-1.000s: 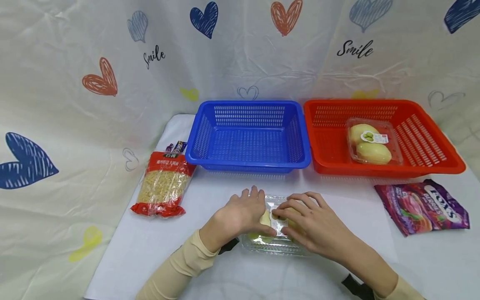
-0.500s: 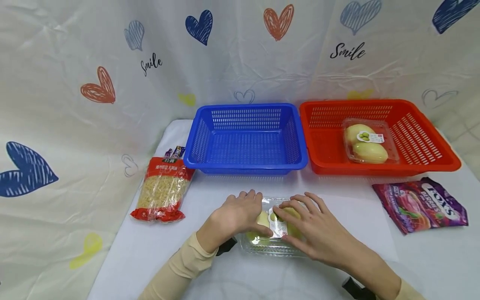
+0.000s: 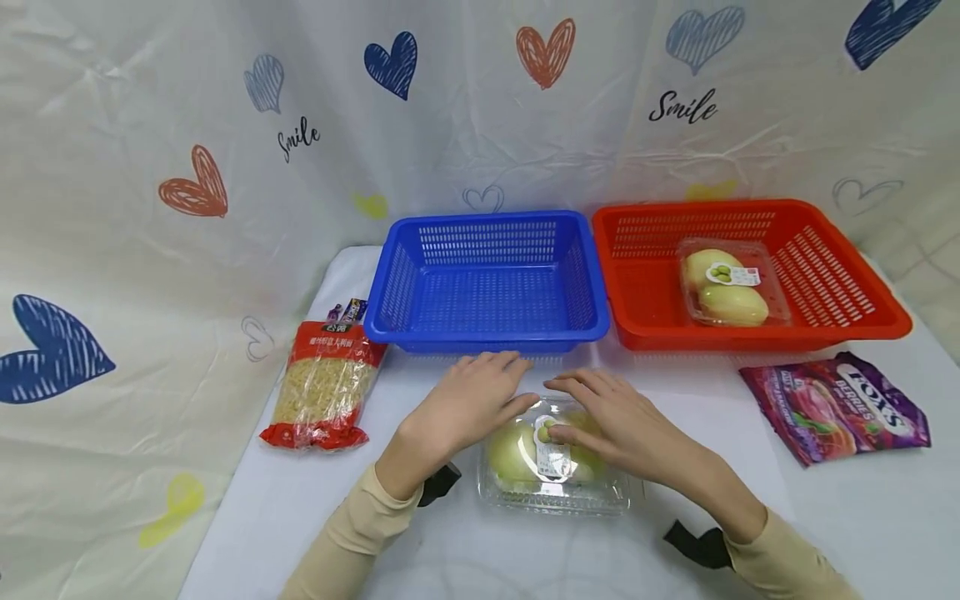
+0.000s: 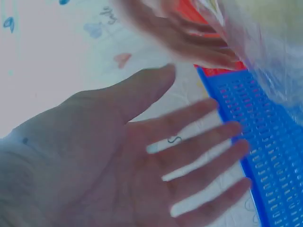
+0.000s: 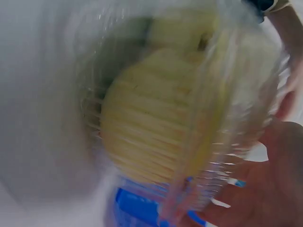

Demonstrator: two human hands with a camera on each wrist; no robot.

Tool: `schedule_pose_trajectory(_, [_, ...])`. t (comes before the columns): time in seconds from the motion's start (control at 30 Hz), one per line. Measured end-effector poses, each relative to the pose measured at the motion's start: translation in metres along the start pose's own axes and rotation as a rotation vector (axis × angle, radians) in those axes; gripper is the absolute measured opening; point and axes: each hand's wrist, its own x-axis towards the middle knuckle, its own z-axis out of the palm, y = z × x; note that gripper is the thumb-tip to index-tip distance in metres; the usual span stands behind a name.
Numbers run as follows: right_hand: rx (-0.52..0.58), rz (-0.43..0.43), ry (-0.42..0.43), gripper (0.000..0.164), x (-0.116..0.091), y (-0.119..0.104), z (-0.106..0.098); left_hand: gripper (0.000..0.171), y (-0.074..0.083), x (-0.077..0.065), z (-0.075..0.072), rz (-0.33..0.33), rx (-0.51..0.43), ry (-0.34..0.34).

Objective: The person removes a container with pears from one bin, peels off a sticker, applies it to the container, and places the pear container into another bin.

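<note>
A clear plastic clamshell box of pale yellow-green fruits lies on the white table, a white label on its lid. At the box's left back side is my left hand, its fingers stretched out. The left wrist view shows that palm with straight, spread fingers and nothing in it. My right hand reaches over the box's right back part, fingers extended and thumb over the lid near the label. Whether the right hand touches the lid, I cannot tell. The right wrist view is blurred, with the box large in front.
Behind the hands stands a blue basket. A red basket beside it holds another fruit box. A pasta bag lies at left with small wrapped packets behind it. A purple FOX'S Berries bag lies at right.
Both hands have moved off the sides of the fruit box towards the back, uncovering more of it. The box stays in place. The head view has shifted slightly.
</note>
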Motion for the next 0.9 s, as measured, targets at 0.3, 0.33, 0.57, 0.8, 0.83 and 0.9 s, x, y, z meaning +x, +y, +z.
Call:
schedule_pose_trajectory(0.3, [0.291, 0.038, -0.294, 0.046, 0.025, 0.024, -0.001, 0.053, -0.011, -0.002, -0.003, -0.119, -0.067, 0.046])
schedule_pose_trajectory(0.33, [0.321, 0.047, -0.288, 0.045, 0.023, 0.025, -0.004, 0.056, -0.012, -0.002, -0.003, -0.147, -0.082, 0.017])
schedule_pose_trajectory(0.57, [0.201, 0.046, -0.101, 0.049, -0.005, 0.014, -0.034, 0.058, -0.017, 0.000, -0.005, -0.210, -0.097, -0.055])
schedule_pose_trajectory(0.8, [0.131, 0.266, 0.184, 0.049, -0.023, 0.032, -0.113, 0.055, -0.020, -0.001, -0.007, -0.203, -0.092, -0.058])
schedule_pose_trajectory(0.83, [0.114, 0.332, 0.227, 0.053, -0.022, 0.039, -0.126, 0.055, -0.020, 0.000, -0.006, -0.203, -0.092, -0.058])
schedule_pose_trajectory(0.9, [0.082, 0.470, 0.307, 0.060, -0.015, 0.055, -0.149, 0.056, -0.019, 0.000, -0.005, -0.204, -0.085, -0.062])
